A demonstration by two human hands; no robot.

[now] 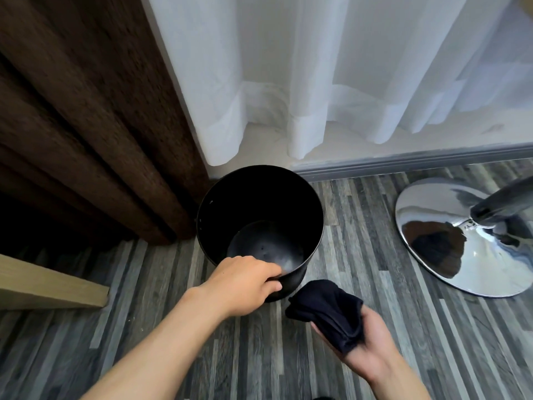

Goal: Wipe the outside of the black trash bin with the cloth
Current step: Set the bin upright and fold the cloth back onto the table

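Here, left hand [245, 280] grips bin [230, 203] rim; right hand [366, 342] holds cloth [328, 308].

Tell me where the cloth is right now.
The dark cloth is bunched in the right hand, low and right of centre, just in front of the black trash bin.

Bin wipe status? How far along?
Setup done: left hand grips the near rim of the black trash bin, steadying it. In hand: right hand holds the dark cloth beside the bin, not touching it. Left: wiping the outside wall, apparently not started.
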